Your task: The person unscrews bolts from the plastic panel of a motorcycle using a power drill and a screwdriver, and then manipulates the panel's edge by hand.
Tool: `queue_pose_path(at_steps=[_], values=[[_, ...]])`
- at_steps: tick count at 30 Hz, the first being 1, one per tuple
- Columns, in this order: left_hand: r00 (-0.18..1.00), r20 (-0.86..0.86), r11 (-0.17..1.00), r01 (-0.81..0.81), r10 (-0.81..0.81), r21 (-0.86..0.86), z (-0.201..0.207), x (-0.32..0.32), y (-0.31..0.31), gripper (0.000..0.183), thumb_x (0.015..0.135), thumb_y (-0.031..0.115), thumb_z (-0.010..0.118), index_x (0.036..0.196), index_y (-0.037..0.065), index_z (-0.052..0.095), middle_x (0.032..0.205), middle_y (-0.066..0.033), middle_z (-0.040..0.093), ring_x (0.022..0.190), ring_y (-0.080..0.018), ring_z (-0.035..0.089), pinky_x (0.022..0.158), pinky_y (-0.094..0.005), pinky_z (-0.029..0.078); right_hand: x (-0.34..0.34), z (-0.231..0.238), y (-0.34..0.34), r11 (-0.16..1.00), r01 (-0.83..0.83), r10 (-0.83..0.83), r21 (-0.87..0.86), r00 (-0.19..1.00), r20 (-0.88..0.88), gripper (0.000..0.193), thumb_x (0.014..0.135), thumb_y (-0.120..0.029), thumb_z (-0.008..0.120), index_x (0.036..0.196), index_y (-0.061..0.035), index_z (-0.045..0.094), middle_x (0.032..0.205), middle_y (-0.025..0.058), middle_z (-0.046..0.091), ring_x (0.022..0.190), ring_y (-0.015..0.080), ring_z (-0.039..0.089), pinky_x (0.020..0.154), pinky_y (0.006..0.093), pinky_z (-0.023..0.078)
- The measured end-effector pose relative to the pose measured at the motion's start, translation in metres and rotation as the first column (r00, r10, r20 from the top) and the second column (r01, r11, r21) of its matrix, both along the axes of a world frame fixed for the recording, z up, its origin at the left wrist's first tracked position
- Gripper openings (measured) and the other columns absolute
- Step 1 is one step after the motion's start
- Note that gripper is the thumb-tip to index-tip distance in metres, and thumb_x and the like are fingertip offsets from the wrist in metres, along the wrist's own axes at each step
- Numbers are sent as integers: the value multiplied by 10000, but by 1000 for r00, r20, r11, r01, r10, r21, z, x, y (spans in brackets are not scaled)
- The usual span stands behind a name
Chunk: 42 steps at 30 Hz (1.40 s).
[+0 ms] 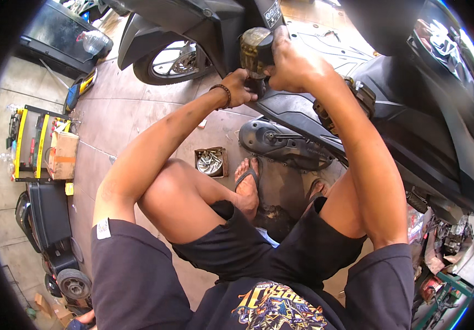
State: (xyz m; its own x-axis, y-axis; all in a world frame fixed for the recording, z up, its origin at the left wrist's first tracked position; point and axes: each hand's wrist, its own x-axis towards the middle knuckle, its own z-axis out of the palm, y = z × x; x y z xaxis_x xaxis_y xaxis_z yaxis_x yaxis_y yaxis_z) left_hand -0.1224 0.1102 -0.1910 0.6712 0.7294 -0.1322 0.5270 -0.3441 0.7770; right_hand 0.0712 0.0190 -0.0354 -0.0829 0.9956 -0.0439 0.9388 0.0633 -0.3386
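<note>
A scooter (391, 126) with dark body panels fills the upper right. Beside its front section, my right hand (297, 63) is closed around a grimy yellow-brown and black cylindrical tool (255, 52), whose exact kind I cannot make out. Just below and left of that tool, the fingers of my left hand (238, 89) are curled against a small dark part, mostly hidden. Both hands are close together. Lower down on the scooter is a black engine side cover (281, 144). The front wheel (175, 61) shows at upper left.
An open box (211, 161) of metal parts sits on the tiled floor by my foot. At left stand a black-and-yellow rack (29, 144), a cardboard box (63, 154) and a black container (50, 214). A black cabinet (55, 34) is far left; a green metal frame (447, 300) is lower right.
</note>
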Motion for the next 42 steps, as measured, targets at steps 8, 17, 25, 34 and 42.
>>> queue_pose_path(at_steps=[8,17,25,34,42], values=[[989,-106,988,-89,103,129,45,22,-25,271,829,120,827,1091,80,772,1089,-124,785,1048,-282,736,970,-391,558,9,-1,0,998,35,-35,-50,999,14,1034,800,-268,782,1576,119,218,1311,370,612,1251,455,621,1042,447,518],[984,151,970,58,-96,236,22,42,-11,321,860,34,761,1170,-1,686,1069,-218,760,1070,-353,727,935,-436,552,42,10,-57,979,178,-133,97,925,-355,646,896,-169,759,1364,99,404,1123,357,688,1107,470,685,951,466,531],[865,-502,931,170,16,323,-1,15,-6,625,789,-60,699,1380,-29,500,1317,-290,632,1229,-436,641,991,-454,568,72,-5,-44,868,259,-164,423,955,-248,465,950,-174,714,1188,91,416,1017,354,707,1043,505,695,862,504,542],[827,-542,978,-46,151,202,16,21,-9,773,683,134,912,1349,-42,561,1316,-267,661,1253,-385,642,1044,-407,545,62,-11,-37,879,357,-282,317,924,-259,410,930,-123,695,1117,72,386,937,386,689,996,547,678,832,540,537],[869,-424,967,-222,254,124,15,20,-13,648,679,229,930,1203,-74,696,1228,-255,719,1190,-373,688,1043,-400,549,66,-18,-31,883,363,-288,298,919,-268,388,913,-87,702,1099,66,398,959,392,692,1016,548,681,851,522,542]])
